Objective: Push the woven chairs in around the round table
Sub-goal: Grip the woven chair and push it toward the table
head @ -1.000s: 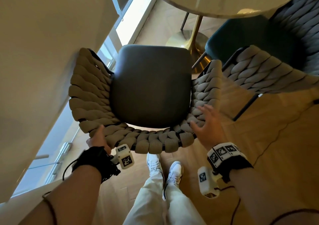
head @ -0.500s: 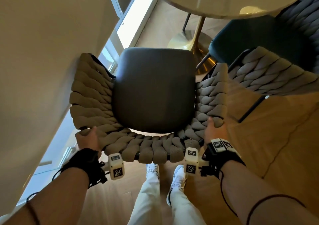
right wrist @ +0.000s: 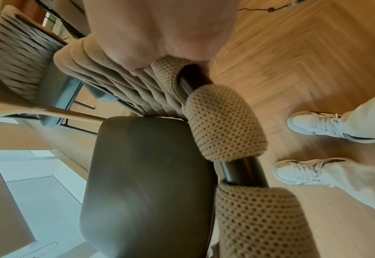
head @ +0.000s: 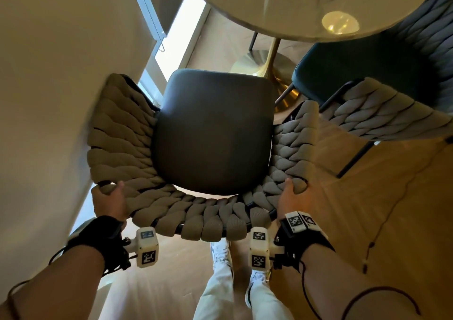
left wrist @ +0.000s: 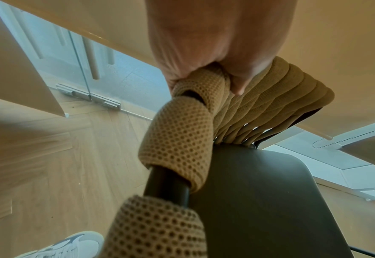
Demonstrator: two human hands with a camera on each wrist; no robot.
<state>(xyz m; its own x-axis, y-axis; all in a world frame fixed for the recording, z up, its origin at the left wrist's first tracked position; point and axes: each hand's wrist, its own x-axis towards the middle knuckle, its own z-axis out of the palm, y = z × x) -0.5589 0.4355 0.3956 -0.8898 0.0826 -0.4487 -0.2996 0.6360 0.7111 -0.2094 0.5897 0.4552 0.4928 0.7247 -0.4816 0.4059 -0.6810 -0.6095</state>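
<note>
A pale beige wall fills the left of the frame. Beside it, daylight comes through a floor-level window with a beaded blind cord. Herringbone wood floor spreads right, crossed by a thin dark cable.

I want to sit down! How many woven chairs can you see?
3. The tan chair held by both hands, a pale one just right of it, and a grey-blue one at the far right by the round table. More may be hidden.
</note>
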